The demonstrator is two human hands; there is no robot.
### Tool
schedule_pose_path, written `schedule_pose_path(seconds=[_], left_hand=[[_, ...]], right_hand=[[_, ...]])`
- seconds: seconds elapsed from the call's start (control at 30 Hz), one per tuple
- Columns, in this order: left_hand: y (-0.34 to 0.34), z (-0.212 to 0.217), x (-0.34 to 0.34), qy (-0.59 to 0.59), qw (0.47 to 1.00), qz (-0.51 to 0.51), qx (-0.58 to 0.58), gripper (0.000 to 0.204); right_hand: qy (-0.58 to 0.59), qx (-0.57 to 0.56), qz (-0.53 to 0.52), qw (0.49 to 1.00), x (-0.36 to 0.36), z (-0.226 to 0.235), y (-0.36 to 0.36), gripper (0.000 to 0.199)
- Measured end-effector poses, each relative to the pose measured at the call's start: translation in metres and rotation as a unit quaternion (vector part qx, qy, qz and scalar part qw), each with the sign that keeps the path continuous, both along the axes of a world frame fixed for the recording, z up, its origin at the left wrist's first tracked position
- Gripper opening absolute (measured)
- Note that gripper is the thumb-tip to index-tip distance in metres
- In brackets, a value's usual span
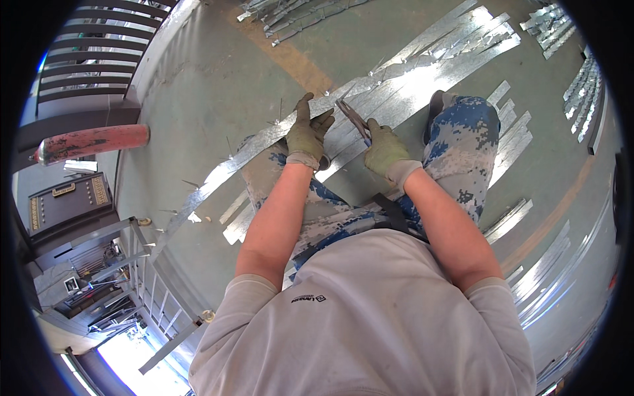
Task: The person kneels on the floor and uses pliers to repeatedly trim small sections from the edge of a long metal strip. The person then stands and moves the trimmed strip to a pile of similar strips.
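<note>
I sit on the floor with a long shiny metal strip [231,165] running across my knees from lower left to upper right. My left hand [307,135], in a green glove, grips the strip's edge near its middle. My right hand [385,148], also gloved, holds metal snips [353,119] whose blades point up and left onto the strip just right of my left hand. More cut strips [449,59] lie fanned out beyond my hands.
Loose metal strips lie on the green floor at my right [515,142], lower right [548,264], far right [581,99] and top [290,16]. A red pipe [89,142] and dark railings [92,59] stand at the left. Metal frames [148,277] lie lower left.
</note>
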State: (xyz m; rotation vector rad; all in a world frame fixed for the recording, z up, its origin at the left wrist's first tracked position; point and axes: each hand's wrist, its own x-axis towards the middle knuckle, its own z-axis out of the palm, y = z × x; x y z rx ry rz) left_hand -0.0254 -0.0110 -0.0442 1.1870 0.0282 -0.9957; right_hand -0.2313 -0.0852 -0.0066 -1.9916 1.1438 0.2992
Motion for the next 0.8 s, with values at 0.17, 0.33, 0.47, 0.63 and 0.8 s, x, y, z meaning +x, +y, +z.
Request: schedule_pose_path(seconds=[0.17,0.33,0.47,0.63,0.8], left_hand=[[0.002,-0.001,0.0,-0.001,1.0,-0.008,-0.008,0.057],[0.001,0.002,-0.001,0.001,1.0,-0.012,0.002,0.056],[0.002,0.0,0.0,0.004,1.0,-0.01,-0.004,0.054],[0.004,-0.005,0.003,0.006,1.0,-0.007,-0.018,0.053],[0.002,-0.004,0.002,0.002,0.999,-0.011,-0.033,0.055]], right_hand=[[0.04,-0.022,0.0,0.999,0.005,-0.002,0.003,0.066],[0.062,-0.036,0.003,0.997,0.007,-0.002,0.003,0.067],[0.076,-0.106,0.008,0.991,0.002,0.003,0.009,0.062],[0.061,-0.013,0.019,0.998,-0.009,0.004,0.003,0.053],[0.038,0.041,0.006,0.998,-0.011,-0.007,0.006,0.05]])
